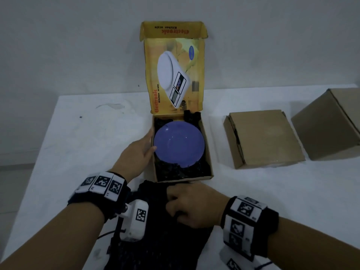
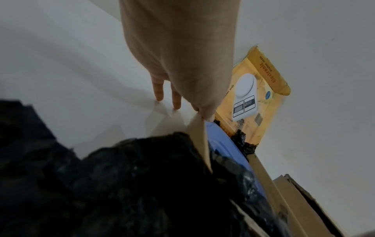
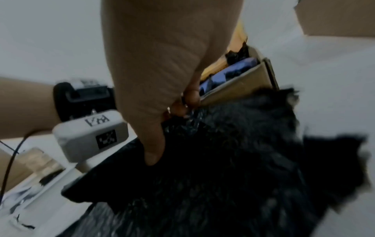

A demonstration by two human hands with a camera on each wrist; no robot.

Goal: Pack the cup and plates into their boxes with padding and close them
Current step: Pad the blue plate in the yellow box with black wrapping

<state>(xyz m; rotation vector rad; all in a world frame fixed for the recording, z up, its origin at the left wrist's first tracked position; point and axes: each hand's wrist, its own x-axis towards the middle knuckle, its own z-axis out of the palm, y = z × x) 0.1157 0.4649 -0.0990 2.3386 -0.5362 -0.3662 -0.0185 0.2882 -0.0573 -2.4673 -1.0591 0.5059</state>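
Right grip [image 1: 187,206] pinches one black padding sheet [image 1: 161,240]; left grip [image 1: 141,151], fingers relaxed, steadies one of three boxes [image 1: 207,145].

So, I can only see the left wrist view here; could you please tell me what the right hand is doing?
Observer: The right hand pinches a black padding sheet that lies on the table in front of the open box.
Operator: Thank you. Is anything covering the plate?
Observer: No. In the head view the blue plate lies face up on a black lining in the box, with nothing over it.
Operator: Are there other boxes nearby?
Observer: Yes. A flat brown box and a taller brown box stand to the right, both closed.
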